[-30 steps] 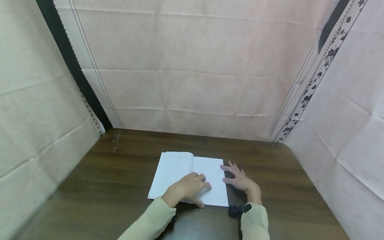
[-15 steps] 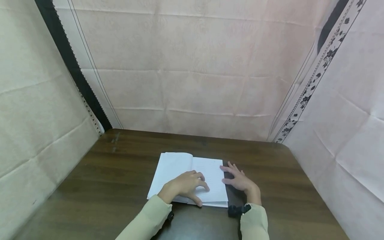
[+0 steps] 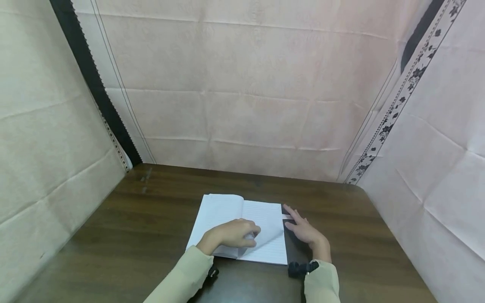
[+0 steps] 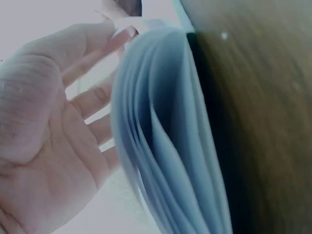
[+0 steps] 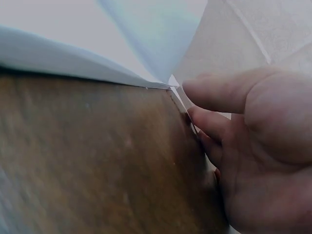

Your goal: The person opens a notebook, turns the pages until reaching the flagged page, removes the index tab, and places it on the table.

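An open lined notebook [image 3: 270, 219] lies on the wooden table. My left hand [image 3: 232, 232] is over its fold, thumb and bent fingers drawn together on a page of the right half. A slanting crease runs across that half from the hand; the fingertips are partly hidden. In the left wrist view, the curved edges of several notebook pages [image 4: 168, 146] stand beside my left hand [image 4: 63, 122]. Just off the right edge, my right hand [image 3: 305, 231] lies with fingers extended at a thin white strip [image 3: 288, 217]. In the right wrist view, my right hand [image 5: 253, 141] is near the notebook corner.
Around the notebook is a dark brown wooden table [image 3: 163, 227]. A pale cloth [image 3: 242, 105] hangs behind it, with further cloth panels at left and right. Small black devices [image 3: 302, 269] are strapped at the wrists.
The left hand's spread thumb and fingers have drawn together, and the page beneath has creased. My right fingers have shifted off the notebook's edge, where a white strip now shows.
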The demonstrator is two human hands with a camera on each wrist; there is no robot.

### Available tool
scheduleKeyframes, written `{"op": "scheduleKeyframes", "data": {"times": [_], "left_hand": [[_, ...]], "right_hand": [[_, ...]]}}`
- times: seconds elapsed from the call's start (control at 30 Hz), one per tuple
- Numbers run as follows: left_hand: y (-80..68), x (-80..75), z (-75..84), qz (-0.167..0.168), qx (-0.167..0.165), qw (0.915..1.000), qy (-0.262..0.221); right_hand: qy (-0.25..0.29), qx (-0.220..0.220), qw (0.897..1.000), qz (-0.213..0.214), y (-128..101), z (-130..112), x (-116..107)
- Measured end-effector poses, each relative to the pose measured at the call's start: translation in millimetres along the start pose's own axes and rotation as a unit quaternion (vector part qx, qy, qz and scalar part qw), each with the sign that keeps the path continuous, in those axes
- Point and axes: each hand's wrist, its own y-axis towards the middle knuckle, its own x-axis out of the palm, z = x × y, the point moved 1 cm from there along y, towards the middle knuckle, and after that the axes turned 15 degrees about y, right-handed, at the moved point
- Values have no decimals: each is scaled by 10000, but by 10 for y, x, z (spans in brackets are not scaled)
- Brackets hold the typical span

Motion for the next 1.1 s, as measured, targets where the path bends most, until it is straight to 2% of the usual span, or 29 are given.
{"op": "scheduleKeyframes", "data": {"times": [0.17, 0.27, 0.4, 0.53, 0.67, 0.97, 1.03, 1.1], "left_hand": [[-5, -21, -6, 170, -548, 9969, -537], [-10, -54, -6, 435, -811, 9929, -748], [-16, -116, -23, 912, -847, 9888, -826], [-59, -189, -84, 1086, -646, 9896, -686], [-139, -279, -175, 1078, -464, 9911, -633], [-401, -467, -377, 814, -613, 9927, -648], [-466, -497, -418, 684, -626, 9935, -655], [-539, -513, -451, 387, -734, 9936, -760]], "right_hand": [[146, 175, 9997, 77, -10, 8, 17], [138, 210, 9997, 77, -6, 12, 22], [73, 134, 9998, 126, 3, 7, 21], [-70, -44, 10000, 44, -5, -8, 23], [-211, -161, 9996, -28, -31, -15, 23], [-568, -449, 9972, -187, -33, 18, 26], [-568, -513, 9969, -184, -39, 11, 28], [-559, -541, 9968, -195, -44, 10, 31]]}}
